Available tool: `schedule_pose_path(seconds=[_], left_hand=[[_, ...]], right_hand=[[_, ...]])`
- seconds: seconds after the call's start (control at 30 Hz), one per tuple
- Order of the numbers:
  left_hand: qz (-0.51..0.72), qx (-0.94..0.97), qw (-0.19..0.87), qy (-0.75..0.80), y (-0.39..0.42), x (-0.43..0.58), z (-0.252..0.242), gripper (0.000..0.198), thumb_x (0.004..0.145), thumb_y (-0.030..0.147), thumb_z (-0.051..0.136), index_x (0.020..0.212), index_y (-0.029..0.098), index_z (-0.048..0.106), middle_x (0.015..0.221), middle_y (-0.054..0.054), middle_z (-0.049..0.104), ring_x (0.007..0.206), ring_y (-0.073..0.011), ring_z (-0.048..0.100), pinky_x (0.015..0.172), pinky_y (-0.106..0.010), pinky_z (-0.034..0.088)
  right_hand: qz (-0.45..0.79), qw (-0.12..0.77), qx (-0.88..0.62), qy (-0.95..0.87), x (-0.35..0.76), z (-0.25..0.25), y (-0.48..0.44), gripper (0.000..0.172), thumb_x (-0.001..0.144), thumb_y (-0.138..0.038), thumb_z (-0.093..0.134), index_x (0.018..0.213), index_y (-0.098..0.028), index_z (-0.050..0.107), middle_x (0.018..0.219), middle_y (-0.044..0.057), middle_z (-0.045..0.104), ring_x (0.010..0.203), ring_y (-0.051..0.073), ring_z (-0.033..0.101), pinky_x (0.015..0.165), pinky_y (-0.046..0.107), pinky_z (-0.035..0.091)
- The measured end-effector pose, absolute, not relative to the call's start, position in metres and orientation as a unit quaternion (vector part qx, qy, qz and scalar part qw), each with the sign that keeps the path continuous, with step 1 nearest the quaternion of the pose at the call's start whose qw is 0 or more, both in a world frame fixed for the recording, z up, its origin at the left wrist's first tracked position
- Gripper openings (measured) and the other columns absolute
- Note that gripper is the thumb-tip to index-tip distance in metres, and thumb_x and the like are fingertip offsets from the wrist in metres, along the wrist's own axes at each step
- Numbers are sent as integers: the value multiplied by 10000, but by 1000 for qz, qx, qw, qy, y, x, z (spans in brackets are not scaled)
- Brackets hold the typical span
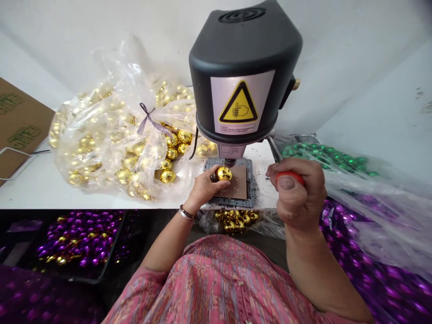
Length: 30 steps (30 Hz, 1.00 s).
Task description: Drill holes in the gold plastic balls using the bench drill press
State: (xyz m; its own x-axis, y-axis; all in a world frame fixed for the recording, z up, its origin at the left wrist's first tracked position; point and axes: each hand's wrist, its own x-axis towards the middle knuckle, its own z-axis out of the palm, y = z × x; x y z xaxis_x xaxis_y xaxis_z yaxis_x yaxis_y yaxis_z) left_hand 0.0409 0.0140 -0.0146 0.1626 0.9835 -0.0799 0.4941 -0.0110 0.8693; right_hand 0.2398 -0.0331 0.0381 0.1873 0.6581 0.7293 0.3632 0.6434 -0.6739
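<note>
A shiny gold ball (pixel 224 173) sits between the thumb and fingers of my left hand (pixel 209 185), right under the spindle of a black press machine (pixel 246 58). Beneath it lies a brown board (pixel 238 186) on the grey machine base (pixel 251 180). My right hand (pixel 300 191) is wrapped round a red knob (pixel 290 175) at the end of the machine's metal lever (pixel 274 148). Dark crumbs are scattered about the base.
Clear plastic bags (pixel 111 135) of gold balls fill the left of the white table (pixel 37 193). A cardboard box (pixel 23 121) stands far left. Bagged green balls (pixel 330 157) and purple balls (pixel 371 265) lie right. Below the table are a black crate (pixel 113 252) and more gold balls (pixel 236 220).
</note>
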Motion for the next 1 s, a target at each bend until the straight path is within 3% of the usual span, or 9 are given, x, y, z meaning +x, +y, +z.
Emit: schedule_pose_path(seconds=[0.2,0.4,0.6,0.87,1.0], left_hand=[[329,677,379,539,17,50,-22,510,683,241,819,1177,212,696,1091,-50,715,962,-227,637,901,-330,476],[297,663,422,543,17,45,-20,364,772,343,742,1098,185,705,942,-12,721,854,-185,623,769,-269,467],[325,594,508,532,17,36,-18,433,769,398,732,1136,171,706,966,-22,721,842,-171,622,738,-249,475],[320,574,513,552,19,37,-19,431,766,417,726,1124,177,720,903,-12,711,760,-139,587,660,-217,446],[322,594,500,542,19,38,-19,397,768,415,721,1086,177,725,908,-14,712,811,-161,602,710,-237,460]], right_hand=[[118,643,-418,-630,241,39,-35,188,931,-375,494,993,-237,605,779,-21,612,552,69,479,529,256,422],[107,646,-421,-628,240,40,-35,198,928,-374,501,984,-226,620,787,-11,618,575,75,497,535,256,424],[105,657,-406,-627,239,42,-34,169,924,-349,520,972,-229,630,793,-22,624,624,69,538,579,246,447],[94,647,-410,-636,239,44,-34,159,933,-347,508,969,-245,624,814,-19,633,664,79,560,611,249,478],[91,645,-408,-640,239,46,-34,157,935,-339,511,970,-243,631,807,-24,627,660,73,546,614,239,481]])
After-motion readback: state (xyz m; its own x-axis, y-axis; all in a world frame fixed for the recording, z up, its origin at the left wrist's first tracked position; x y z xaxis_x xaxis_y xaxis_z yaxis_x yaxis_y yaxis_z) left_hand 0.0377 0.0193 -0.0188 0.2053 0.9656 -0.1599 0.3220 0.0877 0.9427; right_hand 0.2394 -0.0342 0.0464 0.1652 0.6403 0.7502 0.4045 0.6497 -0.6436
